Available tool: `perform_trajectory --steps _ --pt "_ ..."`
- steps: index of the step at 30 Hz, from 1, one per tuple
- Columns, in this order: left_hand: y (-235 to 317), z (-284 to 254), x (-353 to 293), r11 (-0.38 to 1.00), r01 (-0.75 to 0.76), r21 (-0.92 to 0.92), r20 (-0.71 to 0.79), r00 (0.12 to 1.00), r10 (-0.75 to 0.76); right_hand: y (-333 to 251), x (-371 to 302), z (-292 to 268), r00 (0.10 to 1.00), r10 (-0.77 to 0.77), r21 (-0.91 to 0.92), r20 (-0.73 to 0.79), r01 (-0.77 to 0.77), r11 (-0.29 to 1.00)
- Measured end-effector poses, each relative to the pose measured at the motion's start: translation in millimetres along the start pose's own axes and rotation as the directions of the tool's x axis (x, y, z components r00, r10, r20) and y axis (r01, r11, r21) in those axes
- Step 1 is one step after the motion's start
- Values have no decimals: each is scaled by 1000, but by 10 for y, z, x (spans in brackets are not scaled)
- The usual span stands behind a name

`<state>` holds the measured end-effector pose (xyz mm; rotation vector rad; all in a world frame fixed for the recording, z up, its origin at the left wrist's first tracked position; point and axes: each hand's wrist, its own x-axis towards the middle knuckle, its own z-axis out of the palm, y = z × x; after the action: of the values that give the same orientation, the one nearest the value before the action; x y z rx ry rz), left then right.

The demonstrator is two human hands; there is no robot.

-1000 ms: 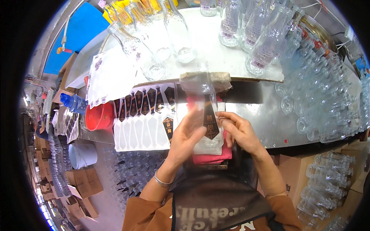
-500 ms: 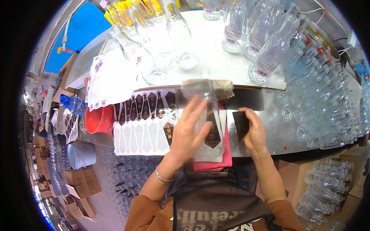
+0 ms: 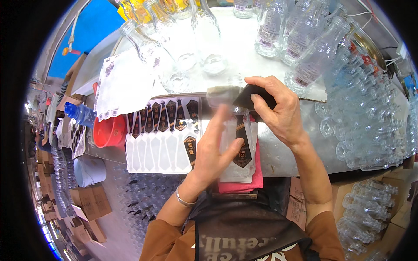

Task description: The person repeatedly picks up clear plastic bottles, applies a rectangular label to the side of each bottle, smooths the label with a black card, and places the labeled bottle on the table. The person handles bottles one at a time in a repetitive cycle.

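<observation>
This is a workshop, shown by massed glass bottles (image 3: 368, 130), a sheet of dark labels (image 3: 163, 119) and cardboard boxes (image 3: 93, 202).

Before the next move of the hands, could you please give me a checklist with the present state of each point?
1. Bottle lying on its side: ok.
2. Dark label showing on the bottle: ok.
3. Right hand gripping the dark flat piece: ok.
4. Left hand in firm contact with the bottle: cannot tell, partly blurred.
5. Dark label smooth, without bubbles: cannot tell, too small to see.
6. More labels available on the label sheet: ok.
</observation>
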<state>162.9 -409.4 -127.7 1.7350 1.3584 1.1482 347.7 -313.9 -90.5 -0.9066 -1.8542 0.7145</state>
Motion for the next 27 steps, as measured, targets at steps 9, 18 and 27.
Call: perform_trajectory --steps 9,18,27 --pt "10 27 -11 999 6 -42 -10 1000 -6 7 120 52 993 -116 -172 21 118 978" --pt "-173 -149 98 777 380 -502 97 917 -386 -426 -669 -44 903 -325 -62 280 355 933" --pt "-201 258 343 926 330 -185 -72 935 -348 31 -481 -1 869 469 275 156 -495 824"
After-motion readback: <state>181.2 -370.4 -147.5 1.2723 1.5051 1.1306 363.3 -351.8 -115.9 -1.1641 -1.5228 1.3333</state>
